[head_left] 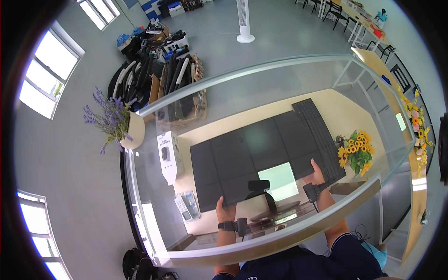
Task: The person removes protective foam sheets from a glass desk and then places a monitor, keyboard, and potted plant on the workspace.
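A wide black panel (231, 144), divided into large squares like a display tray, lies inside a glass-topped case (275, 64). My left hand (226, 212) grips its near edge toward the left, thumb on top and the fingers hidden beneath. Farther right, my right hand (316, 174) closes on the same edge, its thumb pointing up along the surface. Both hands are seen through the glass. A long narrow black slotted tray (322, 140) lies along the panel's right end. Reflections, including a bright square, cover part of the panel's near side.
Left of the panel are a white box (170, 156) and a small white remote-like device (183, 208). Sunflowers (358, 151) stand at right. A lavender pot (135, 130) is at the case's left corner. Beyond are filled bins (179, 79) and a white tower fan (243, 21).
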`<state>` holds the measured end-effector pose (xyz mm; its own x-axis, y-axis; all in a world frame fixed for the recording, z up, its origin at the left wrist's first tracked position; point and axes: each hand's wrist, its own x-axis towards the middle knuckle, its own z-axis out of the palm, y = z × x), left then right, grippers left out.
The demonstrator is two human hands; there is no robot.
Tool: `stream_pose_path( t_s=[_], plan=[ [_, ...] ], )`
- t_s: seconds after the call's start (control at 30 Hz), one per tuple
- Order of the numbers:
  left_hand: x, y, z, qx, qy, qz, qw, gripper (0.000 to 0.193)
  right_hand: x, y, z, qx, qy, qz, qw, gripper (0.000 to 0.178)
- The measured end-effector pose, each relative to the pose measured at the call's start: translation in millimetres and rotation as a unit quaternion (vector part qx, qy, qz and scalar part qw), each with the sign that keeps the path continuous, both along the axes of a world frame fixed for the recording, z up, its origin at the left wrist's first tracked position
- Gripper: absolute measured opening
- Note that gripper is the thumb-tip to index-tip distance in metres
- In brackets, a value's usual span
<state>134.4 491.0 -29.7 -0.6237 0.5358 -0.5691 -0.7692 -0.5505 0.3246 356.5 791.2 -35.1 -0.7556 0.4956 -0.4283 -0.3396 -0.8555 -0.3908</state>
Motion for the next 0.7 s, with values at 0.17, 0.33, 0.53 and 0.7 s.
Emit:
stream_pose_path(
  t_s=[0.17, 0.33, 0.53, 0.7],
  plan=[
    [-5.6, 2.3, 8.0, 0.002, -0.005, -0.02, 1.0, 0.036, 5.6, 9.7, -12.1, -0.043, -0.019, 0.071, 0.996, 0.042],
    [-8.7, 1.2, 4.2, -0.017, 0.002, 0.004, 1.0, 0.037, 6.9, 11.4, -8.5, -0.111, -0.069, 0.062, 0.989, 0.037],
    [-4.2, -22.3, 15.2, -0.004, 0.034, 0.004, 0.999, 0.039, 16.9, -18.6, 8.1, -0.052, -0.042, 0.08, 0.995, 0.036],
    [42.9, -51.8, 54.5, -0.004, 0.016, 0.012, 1.0, 0.043, 48.3, -44.2, 8.2, -0.096, -0.187, 0.189, 0.959, 0.059]
  ],
)
